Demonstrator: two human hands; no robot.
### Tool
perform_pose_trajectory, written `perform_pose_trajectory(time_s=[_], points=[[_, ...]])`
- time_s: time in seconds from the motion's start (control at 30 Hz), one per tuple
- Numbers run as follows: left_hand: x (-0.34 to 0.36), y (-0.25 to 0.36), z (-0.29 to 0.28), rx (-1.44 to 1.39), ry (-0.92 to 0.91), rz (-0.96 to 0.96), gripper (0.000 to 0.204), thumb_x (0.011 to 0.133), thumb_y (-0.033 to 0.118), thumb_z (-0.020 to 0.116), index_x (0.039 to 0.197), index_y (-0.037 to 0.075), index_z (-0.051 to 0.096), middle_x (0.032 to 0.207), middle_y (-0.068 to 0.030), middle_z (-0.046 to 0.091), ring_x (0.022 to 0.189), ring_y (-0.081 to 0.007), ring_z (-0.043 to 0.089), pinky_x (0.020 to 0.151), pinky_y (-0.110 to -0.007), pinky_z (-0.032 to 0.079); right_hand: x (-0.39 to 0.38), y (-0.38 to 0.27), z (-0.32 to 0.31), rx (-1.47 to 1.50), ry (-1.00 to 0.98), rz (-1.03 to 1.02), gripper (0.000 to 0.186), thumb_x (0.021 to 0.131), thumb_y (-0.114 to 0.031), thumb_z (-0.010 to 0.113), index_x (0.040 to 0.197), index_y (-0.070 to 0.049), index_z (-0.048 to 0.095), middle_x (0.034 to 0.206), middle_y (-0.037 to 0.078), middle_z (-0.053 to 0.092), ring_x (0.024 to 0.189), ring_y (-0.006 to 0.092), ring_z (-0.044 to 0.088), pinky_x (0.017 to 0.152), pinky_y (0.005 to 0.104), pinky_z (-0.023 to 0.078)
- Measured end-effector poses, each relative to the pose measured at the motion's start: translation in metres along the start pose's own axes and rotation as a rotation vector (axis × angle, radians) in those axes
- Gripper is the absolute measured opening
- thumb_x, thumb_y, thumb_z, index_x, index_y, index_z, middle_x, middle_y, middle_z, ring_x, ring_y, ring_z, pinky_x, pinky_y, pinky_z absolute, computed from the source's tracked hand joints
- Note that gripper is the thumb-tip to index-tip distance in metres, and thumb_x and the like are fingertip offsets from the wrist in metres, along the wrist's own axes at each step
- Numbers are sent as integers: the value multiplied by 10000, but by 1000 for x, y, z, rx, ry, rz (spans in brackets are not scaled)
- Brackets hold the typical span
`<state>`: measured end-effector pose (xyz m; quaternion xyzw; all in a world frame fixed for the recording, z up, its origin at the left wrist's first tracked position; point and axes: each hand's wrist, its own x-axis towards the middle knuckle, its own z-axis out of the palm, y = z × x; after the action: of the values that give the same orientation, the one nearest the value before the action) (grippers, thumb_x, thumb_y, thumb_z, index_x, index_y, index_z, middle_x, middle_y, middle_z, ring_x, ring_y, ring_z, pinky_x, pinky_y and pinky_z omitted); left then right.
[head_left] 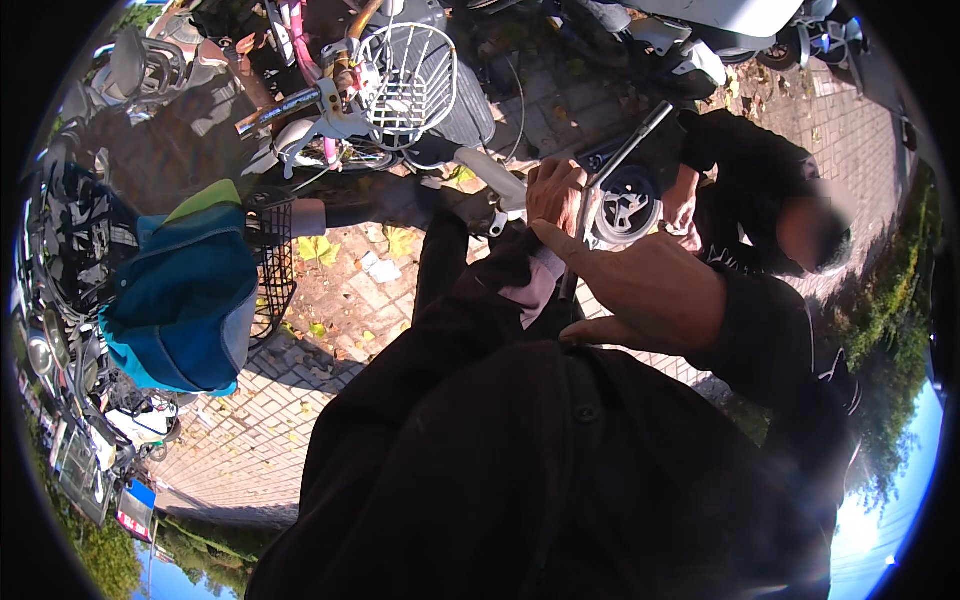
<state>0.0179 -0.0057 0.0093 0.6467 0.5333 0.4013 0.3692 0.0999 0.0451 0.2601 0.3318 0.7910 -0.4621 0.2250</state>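
Note:
My left hand (556, 195) is closed round a metal bar on a light grey bike frame (497, 178), its knuckles turned up; the gripped part is mostly hidden under the fingers. A straight silver bar (632, 143) slants up and away just right of that hand. Closer to my body, my right hand (645, 290) is open, index finger stretched toward my left wrist and thumb held apart. Nothing shows in it. Beyond it is a small spoked wheel (628, 205) with a dark tyre. A co-worker's hand (680, 203) is beside this wheel.
A crouching person in black (745, 180) is close on the right. At left, a blue-teal bag (185, 300) sits by a black wire basket (274, 265). A bicycle with a white basket (410, 85) stands ahead. Several parked bikes line the left. Leaves lie on the brick paving (270, 425).

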Motion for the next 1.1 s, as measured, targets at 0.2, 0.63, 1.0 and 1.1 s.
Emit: perform_pose_trajectory(time_s=[0.2, 0.63, 1.0, 1.1], points=[[-4, 0, -11, 79, -176, -55, 214, 909, 186, 659, 1083, 63, 639, 1011, -115, 658, 1035, -386, 592, 885, -492, 454, 65, 57, -30, 202, 452, -94, 894, 969, -509, 610, 1480, 135, 260, 931, 205, 705, 873, 357, 696, 773, 402, 542], [9, -1, -19, 18, -67, 89, 129, 816, 86, 691, 922, 76, 618, 956, -76, 624, 1040, -312, 603, 877, -449, 445, 14, 69, 6, -531, 533, 229, 801, 844, -11, 627, 1571, -62, 295, 999, 80, 707, 600, 248, 670, 553, 376, 556], [-11, -29, 24, -453, 26, -164, 139, 779, 129, 691, 881, 73, 615, 919, -70, 606, 976, -321, 598, 856, -471, 468, 51, 37, -11, -36, 265, -40, 751, 914, -89, 572, 1551, 16, 190, 797, 171, 686, 671, 378, 670, 635, 465, 513], [-9, -27, 0, -6, -95, 90, 180, 755, 130, 695, 905, 59, 625, 966, -75, 609, 1057, -320, 575, 904, -468, 455, 68, 69, -27, 171, 392, 45, 771, 923, -87, 553, 1562, 36, 139, 1126, 157, 735, 752, 308, 696, 727, 367, 544]])
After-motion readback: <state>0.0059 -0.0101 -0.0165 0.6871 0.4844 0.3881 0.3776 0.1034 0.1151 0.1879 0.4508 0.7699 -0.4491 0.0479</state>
